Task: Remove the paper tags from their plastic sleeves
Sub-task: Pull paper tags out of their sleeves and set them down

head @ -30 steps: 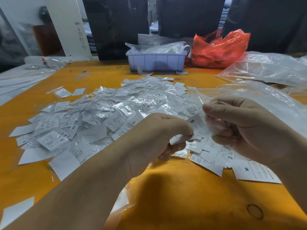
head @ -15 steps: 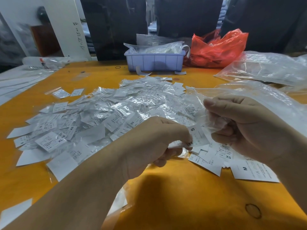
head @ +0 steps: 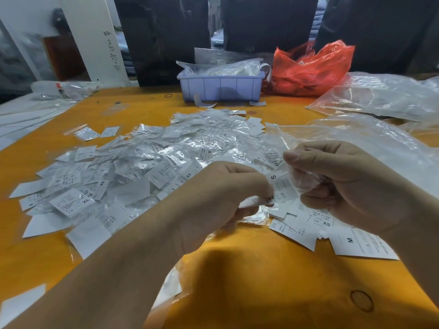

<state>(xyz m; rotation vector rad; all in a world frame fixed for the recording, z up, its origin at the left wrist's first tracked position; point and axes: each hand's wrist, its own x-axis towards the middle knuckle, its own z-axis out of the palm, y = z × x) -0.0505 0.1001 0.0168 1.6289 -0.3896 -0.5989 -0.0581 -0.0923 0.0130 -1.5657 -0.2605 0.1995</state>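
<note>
A white paper tag [head: 281, 187] marked S is held between both hands above the orange table [head: 249, 276]. My left hand [head: 213, 200] pinches its lower left end. My right hand [head: 337, 184] grips the clear plastic sleeve [head: 305, 180] crumpled at the tag's right edge. A wide pile of sleeved tags [head: 147, 167] spreads across the table to the left and behind. Bare paper tags [head: 318, 224] lie under my right hand.
A lilac plastic bin [head: 221, 87] with bags stands at the back centre, a red plastic bag [head: 308, 67] to its right. Large clear plastic bags [head: 380, 98] cover the right side. A rubber band [head: 361, 300] lies near the front right.
The sleeve has slid further right off the S tag as my right hand drew it away. My left hand keeps its pinch on the tag.
</note>
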